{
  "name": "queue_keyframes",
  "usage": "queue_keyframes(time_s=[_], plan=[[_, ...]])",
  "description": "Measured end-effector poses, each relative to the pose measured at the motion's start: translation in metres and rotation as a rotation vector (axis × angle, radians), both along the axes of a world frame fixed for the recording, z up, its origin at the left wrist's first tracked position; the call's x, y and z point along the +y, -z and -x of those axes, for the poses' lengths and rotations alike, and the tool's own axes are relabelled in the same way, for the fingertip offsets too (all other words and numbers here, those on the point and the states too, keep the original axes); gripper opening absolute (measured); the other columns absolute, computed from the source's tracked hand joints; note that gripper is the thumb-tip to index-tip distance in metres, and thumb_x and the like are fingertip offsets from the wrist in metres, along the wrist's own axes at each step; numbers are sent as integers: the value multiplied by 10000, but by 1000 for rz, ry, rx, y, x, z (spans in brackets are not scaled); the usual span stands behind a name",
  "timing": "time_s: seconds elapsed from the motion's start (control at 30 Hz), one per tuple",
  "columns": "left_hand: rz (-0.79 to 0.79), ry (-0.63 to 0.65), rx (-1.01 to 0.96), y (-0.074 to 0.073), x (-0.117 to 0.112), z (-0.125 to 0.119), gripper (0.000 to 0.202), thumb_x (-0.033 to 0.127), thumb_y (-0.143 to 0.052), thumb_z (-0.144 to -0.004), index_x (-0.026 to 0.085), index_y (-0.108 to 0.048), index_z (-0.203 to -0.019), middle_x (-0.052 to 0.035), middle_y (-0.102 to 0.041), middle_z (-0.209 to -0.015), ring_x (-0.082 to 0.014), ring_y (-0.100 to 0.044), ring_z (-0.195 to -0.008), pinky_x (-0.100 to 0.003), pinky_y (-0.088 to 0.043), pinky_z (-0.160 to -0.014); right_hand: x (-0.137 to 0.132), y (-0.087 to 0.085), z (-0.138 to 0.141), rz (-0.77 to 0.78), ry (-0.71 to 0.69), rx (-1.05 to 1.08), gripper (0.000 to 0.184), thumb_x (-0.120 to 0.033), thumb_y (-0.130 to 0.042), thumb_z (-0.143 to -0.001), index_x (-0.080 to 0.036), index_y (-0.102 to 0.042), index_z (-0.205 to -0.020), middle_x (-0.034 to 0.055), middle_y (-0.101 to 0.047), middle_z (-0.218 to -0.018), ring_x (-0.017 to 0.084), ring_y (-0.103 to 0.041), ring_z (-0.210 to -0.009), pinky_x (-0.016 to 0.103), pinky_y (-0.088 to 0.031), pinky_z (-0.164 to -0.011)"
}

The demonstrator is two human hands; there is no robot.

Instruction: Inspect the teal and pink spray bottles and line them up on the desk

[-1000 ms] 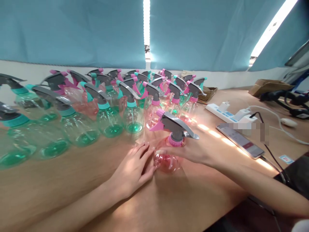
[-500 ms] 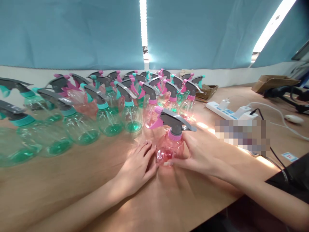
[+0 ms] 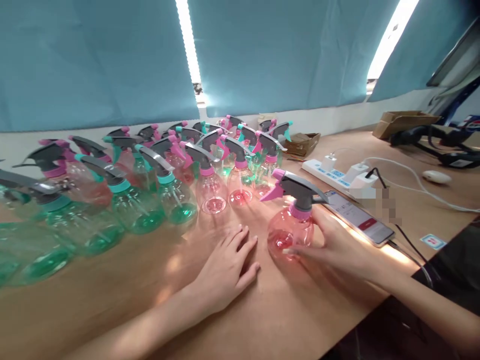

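Note:
A pink see-through spray bottle point(image 3: 290, 231) with a grey trigger head and pink nozzle stands upright on the wooden table point(image 3: 112, 295). My right hand point(image 3: 333, 245) wraps round its right side and base, fingers curled against the plastic. My left hand point(image 3: 225, 267) lies flat on the table just left of the bottle, fingers spread, holding nothing and not touching it. Behind them stands a crowd of several pink and green spray bottles point(image 3: 176, 190), all upright.
A phone point(image 3: 358, 217) lies right of the held bottle, with a cable. A white power strip point(image 3: 337, 176) with plugs sits behind it. A small box point(image 3: 303, 142), a cardboard box point(image 3: 403, 122) and a white mouse point(image 3: 437, 176) are farther right. Blue curtains hang behind.
The held pink bottle has shifted right, away from my left hand, which no longer touches it. The view has swung so the crowd of bottles sits farther left.

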State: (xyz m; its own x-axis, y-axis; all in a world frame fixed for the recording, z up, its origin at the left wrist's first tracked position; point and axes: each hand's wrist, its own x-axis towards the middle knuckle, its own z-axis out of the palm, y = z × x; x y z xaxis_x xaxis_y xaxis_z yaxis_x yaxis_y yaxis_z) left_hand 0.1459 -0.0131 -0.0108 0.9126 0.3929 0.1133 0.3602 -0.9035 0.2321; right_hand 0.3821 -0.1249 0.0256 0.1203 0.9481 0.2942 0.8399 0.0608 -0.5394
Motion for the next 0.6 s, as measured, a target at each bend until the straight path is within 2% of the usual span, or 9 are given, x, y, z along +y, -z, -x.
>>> queue_keyframes(time_s=[0.1, 0.27, 0.37, 0.47, 0.53, 0.6], plan=[[23, 50, -29, 0, 3, -27, 475, 343, -526, -954, 117, -503, -1372, -201, -425, -1479, -344, -362, -1380, -538, -350, -1086, 4, 8, -30, -49, -9, 74, 516, -506, -709, -781, -231, -503, -1167, 80, -615, -1116, 289, -602, -1023, 444, -509, -844], [34, 102, -42, 1, 9, -69, 465, 349, -529, -949, 117, -519, -1352, -195, -445, -1467, -340, -382, -1371, -521, -335, -1098, 29, 1, -67, -85, -2, 136, 524, -507, -730, -750, -217, -540, -1142, 79, -638, -1105, 279, -630, -996, 403, -527, -825], [45, 136, -49, 2, 14, -90, 468, 355, -514, -959, 126, -502, -1367, -183, -437, -1476, -334, -378, -1374, -518, -339, -1096, 48, -3, -85, -28, 102, 78, 509, -547, -736, -716, -204, -585, -1061, 88, -675, -1007, 291, -658, -926, 415, -542, -782], [52, 168, -67, 3, 20, -107, 464, 345, -521, -958, 125, -500, -1365, -178, -444, -1471, -321, -374, -1378, -498, -339, -1101, 65, -3, -100, -2, 151, 70, 567, -576, -723, -714, -204, -568, -1112, 107, -693, -1016, 306, -672, -931, 423, -548, -785], [52, 181, -83, 4, 23, -116, 449, 338, -531, -953, 125, -514, -1349, -175, -465, -1454, -316, -381, -1373, -492, -335, -1104, 73, -5, -107, -1, 141, 63, 614, -556, -743, -707, -210, -548, -1175, 118, -686, -1069, 311, -666, -969, 419, -536, -826], [49, 190, -102, 5, 26, -124, 439, 333, -534, -952, 120, -526, -1336, -177, -480, -1439, -315, -400, -1357, -491, -335, -1103, 78, -7, -112, -2, 113, 47, 582, -528, -736, -735, -215, -558, -1192, 121, -673, -1112, 307, -656, -996, 407, -520, -854]])
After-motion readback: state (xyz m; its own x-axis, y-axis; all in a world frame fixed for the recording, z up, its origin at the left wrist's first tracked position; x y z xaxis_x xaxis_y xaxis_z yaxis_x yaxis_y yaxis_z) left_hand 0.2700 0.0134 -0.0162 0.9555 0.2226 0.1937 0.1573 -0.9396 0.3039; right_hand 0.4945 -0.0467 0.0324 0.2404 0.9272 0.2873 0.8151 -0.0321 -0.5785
